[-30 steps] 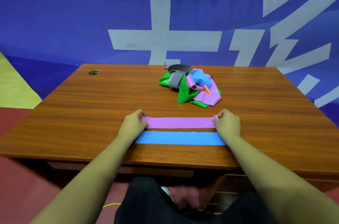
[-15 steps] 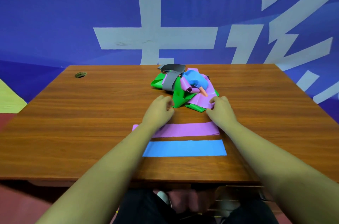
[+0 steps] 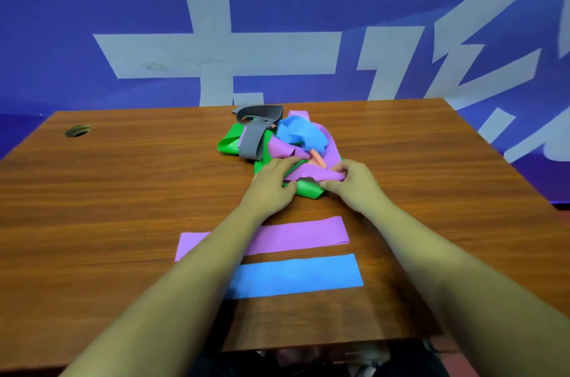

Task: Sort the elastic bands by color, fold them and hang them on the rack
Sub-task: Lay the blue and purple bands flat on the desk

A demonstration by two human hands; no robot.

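A tangled pile of elastic bands [image 3: 279, 142] lies on the wooden table [image 3: 123, 191] just above the middle of the frame: a grey band [image 3: 253, 142] on its left side, a green band [image 3: 229, 145] under that, a crumpled blue band [image 3: 300, 133] on top and a loose purple band [image 3: 311, 173] spreading over the lower right part of the heap. Both hands are at the lower edge of this pile. The right hand [image 3: 354, 180] has its fingers curled round a fold of the loose purple band and pinches it. The left hand [image 3: 271, 184] lies on the green and purple bands with its fingers reaching into the heap; the blur hides whether it grasps anything, so I cannot tell. Below the hands, nearer the bottom of the frame, two bands lie flat and side by side: a flat purple band [image 3: 296, 236], partly covered by the left forearm, and a flat blue band [image 3: 302, 275] just below it, apart from it. A round cable hole [image 3: 77, 130] sits at the table's upper left. Behind the table hangs a blue backdrop [image 3: 92, 6] with large pale characters
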